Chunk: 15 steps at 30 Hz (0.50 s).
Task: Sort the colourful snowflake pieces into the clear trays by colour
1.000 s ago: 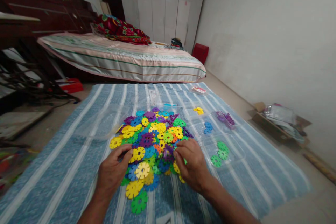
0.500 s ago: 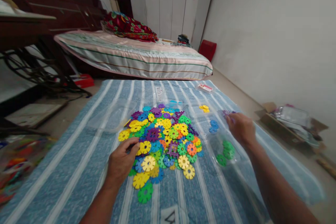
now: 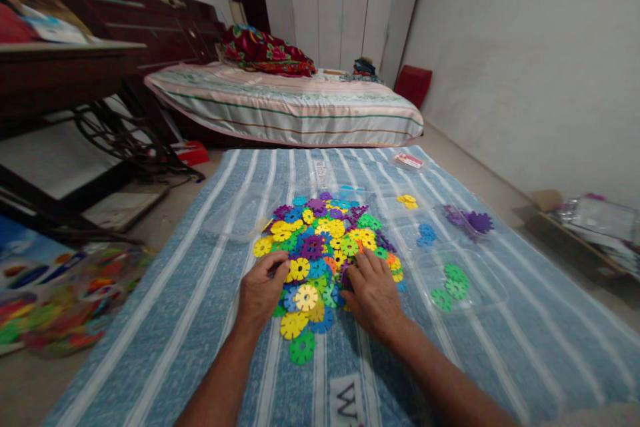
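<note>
At the frame's centre, on the striped mat (image 3: 210,293), both hands rest fingers-down on the mixed pile of snowflake discs (image 3: 325,247), left hand (image 3: 261,290) and right hand (image 3: 373,293) gripping nothing I can make out, while only a few green discs (image 3: 450,283), purple discs (image 3: 473,220), blue discs (image 3: 426,235) and yellow discs (image 3: 407,200) lie sorted at right, so most sorting seems left.

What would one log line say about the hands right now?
left hand: on disc pile | right hand: on pile | green discs: in clear tray

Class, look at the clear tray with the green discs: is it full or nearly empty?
Nearly empty. The clear tray holds only a few green discs, with most of its floor bare and the striped blue mat showing through.
</note>
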Motion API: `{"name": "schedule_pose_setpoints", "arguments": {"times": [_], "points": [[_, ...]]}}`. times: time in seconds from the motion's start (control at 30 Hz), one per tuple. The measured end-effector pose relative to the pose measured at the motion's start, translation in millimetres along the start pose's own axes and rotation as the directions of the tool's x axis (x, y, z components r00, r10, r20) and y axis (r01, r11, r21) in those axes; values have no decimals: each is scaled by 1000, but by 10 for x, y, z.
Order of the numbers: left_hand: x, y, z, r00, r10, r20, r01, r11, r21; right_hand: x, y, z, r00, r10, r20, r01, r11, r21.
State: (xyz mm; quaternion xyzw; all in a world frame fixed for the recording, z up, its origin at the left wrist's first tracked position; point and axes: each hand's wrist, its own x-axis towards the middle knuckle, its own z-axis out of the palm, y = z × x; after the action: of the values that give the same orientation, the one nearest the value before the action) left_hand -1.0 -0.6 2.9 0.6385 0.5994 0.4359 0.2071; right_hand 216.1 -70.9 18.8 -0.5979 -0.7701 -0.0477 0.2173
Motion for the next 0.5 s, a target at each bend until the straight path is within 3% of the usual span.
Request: {"name": "schedule_pose_setpoints", "arguments": {"times": [0.27, 0.4, 0.5], "points": [[46, -15, -14, 999, 32, -9, -32, 999, -16, -28, -39, 194, 982, -95, -162, 103, 994, 41], [61, -18, -16, 1000, 30, -5, -30, 999, -22, -47, -53, 217, 975, -144, -169, 157, 985, 71], [70, -29, -12, 1000, 9, -2, -9, 1000, -8, -30, -68, 193, 983, -119, -141, 129, 990, 63]]}}
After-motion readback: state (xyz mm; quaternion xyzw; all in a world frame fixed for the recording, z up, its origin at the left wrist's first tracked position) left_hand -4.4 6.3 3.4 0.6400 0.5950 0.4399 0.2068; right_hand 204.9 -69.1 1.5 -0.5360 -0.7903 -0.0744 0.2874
